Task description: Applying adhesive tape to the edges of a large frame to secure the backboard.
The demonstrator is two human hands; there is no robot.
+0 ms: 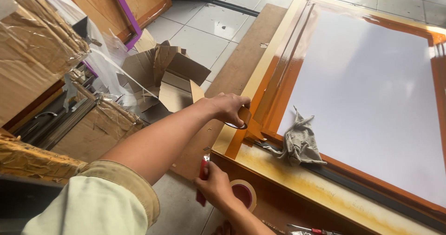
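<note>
Your left hand (227,108) grips a roll of brown packing tape (243,117), fingers curled tight around it, at the near left corner of the taped wooden frame (260,84), where brown tape strips already lie along the edge. Your right hand (214,185) is closed on a red utility knife (202,174), held upright just below that corner. A second tape roll (243,193) sits beside your right wrist, and a crumpled grey rag (299,144) lies on the white panel (371,91).

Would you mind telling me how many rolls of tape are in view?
2. One brown roll is in the left hand at the frame's corner; the other roll sits beside the right hand. More may be hidden.
</note>
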